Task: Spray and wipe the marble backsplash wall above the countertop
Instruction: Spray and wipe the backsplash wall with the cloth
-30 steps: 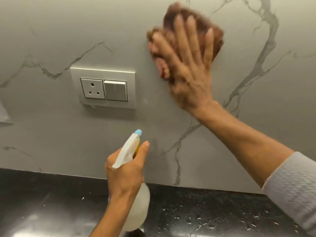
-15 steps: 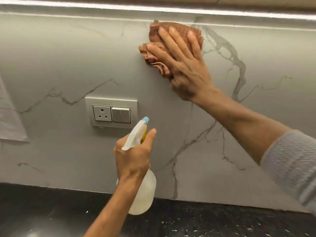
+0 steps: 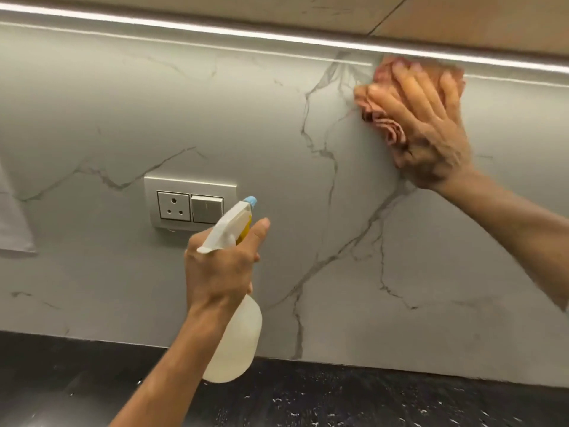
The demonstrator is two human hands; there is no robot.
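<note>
The grey marble backsplash (image 3: 129,97) with dark veins fills most of the view. My right hand (image 3: 431,131) presses a crumpled pinkish-brown cloth (image 3: 378,103) flat against the wall at the upper right, just under the lit strip. My left hand (image 3: 221,269) grips a white spray bottle (image 3: 237,340) by its neck in the lower middle. Its blue-tipped nozzle (image 3: 250,202) points up toward the wall, with my thumb alongside the trigger head.
A white socket and switch plate (image 3: 172,186) sits on the wall left of the bottle. A black speckled countertop (image 3: 400,402) runs along the bottom. An LED strip (image 3: 184,23) and a wooden cabinet underside (image 3: 462,16) cap the wall. A grey fabric edge (image 3: 12,226) hangs at far left.
My right hand has swept the cloth to the right and up along the top of the wall. The view has tilted upward. My left hand holds the bottle in much the same pose.
</note>
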